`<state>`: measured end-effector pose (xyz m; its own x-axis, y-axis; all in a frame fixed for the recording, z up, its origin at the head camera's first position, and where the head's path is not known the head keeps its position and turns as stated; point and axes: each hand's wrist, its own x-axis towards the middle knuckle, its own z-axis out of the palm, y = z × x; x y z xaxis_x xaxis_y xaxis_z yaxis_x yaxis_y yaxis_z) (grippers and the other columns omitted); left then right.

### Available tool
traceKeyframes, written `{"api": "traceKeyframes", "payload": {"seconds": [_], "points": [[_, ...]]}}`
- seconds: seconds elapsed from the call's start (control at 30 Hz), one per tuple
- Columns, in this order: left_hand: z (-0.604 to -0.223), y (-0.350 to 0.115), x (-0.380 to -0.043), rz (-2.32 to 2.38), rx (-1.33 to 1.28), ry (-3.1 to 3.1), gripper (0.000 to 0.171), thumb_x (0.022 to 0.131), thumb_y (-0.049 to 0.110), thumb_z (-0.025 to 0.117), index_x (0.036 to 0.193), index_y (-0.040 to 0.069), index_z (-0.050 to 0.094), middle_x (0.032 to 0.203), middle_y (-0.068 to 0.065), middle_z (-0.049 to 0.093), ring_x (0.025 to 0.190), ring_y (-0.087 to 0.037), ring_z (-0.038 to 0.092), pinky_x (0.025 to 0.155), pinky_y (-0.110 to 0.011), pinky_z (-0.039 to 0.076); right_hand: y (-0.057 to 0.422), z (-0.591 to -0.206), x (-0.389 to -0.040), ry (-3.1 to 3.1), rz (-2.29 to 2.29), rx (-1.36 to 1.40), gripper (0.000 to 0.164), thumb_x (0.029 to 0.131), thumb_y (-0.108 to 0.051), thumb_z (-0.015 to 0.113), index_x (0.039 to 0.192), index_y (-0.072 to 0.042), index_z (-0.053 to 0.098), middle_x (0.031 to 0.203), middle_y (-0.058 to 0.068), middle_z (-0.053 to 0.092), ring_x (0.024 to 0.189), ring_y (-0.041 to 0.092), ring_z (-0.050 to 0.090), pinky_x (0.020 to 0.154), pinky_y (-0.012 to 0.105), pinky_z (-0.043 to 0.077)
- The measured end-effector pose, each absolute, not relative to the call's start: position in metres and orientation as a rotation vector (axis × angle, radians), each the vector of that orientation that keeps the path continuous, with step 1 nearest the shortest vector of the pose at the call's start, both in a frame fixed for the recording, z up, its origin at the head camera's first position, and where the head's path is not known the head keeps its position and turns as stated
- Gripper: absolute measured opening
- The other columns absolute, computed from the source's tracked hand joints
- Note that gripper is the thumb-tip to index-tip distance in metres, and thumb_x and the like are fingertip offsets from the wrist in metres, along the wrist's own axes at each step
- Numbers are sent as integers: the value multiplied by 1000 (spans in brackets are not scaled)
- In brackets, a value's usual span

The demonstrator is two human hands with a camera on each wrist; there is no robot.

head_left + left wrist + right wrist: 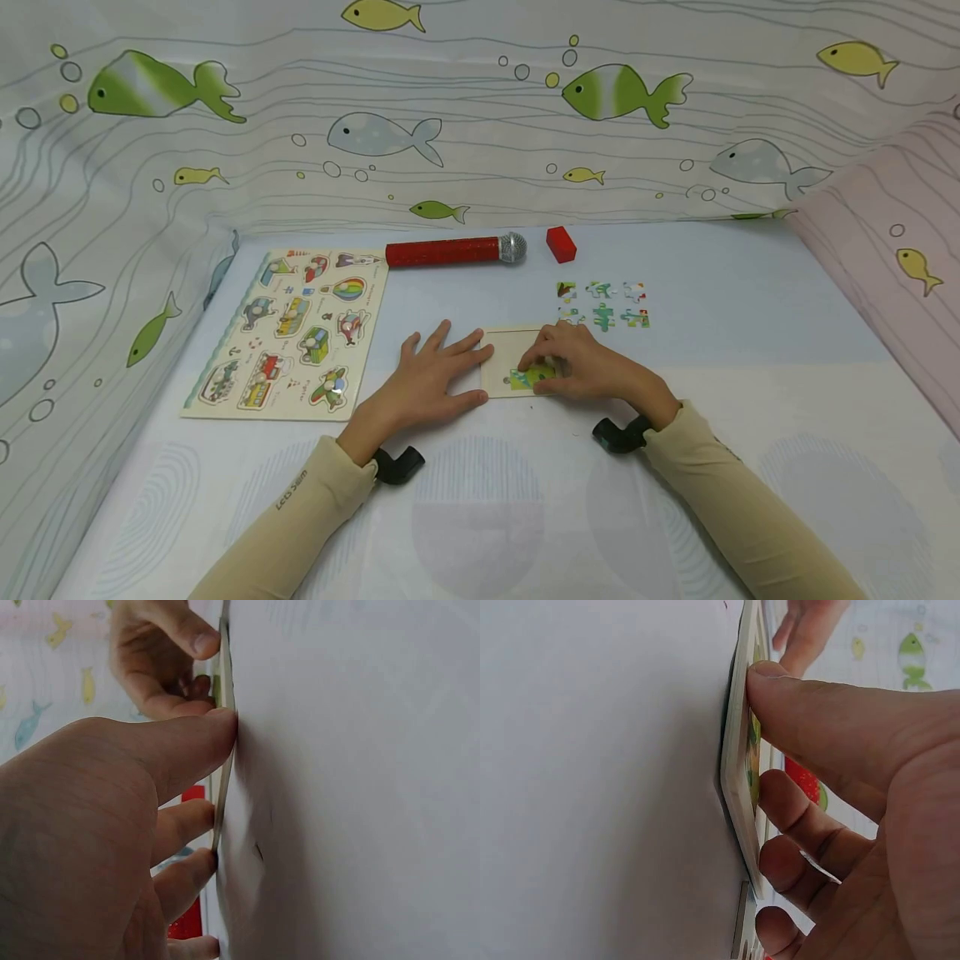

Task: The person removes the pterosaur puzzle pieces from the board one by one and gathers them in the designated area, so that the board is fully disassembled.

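A small pale wooden puzzle tray (498, 354) lies flat between the hands, with green and yellow puzzle pieces (525, 379) at its lower right. My left hand (427, 375) has its fingers spread, and its fingertips touch the tray's left edge. Curled over the tray's right half, my right hand (581, 362) pinches a green puzzle piece (754, 742) low in the tray between thumb and fingers. The right hand covers part of the pieces and of the tray's right side. In the left wrist view, the thumb (202, 739) presses the tray's side.
Several loose jigsaw pieces (603, 317) lie in rows beyond the right hand. A knobbed picture board (300, 400) with vehicles is at the left. At the back are a red toy microphone (442, 252) and a red block (561, 244). Fish-printed cloth (495, 83) walls the table.
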<state>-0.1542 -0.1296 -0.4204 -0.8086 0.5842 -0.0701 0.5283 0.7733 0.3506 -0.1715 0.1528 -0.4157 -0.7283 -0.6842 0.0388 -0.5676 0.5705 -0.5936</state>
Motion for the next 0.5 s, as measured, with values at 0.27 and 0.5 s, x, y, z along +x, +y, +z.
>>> {"api": "traceKeyframes", "payload": {"seconds": [0.27,0.5], "points": [[-419,-130,-154,480,888,2792,65,97,53,60,155,28,44,167,5,33,157,-43,16,117,-75,12,149,-417,-170,2624,-907,-1086,29,89,-11,74,117,-19,75,96,-2,62,91,17,48,79,35,30],[-420,-130,-154,480,886,2790,65,97,53,59,155,28,44,167,5,33,157,-43,15,117,-75,12,147,-418,-168,2617,-878,-1094,39,89,-8,68,127,-18,72,94,-2,60,90,16,48,76,35,28]]}}
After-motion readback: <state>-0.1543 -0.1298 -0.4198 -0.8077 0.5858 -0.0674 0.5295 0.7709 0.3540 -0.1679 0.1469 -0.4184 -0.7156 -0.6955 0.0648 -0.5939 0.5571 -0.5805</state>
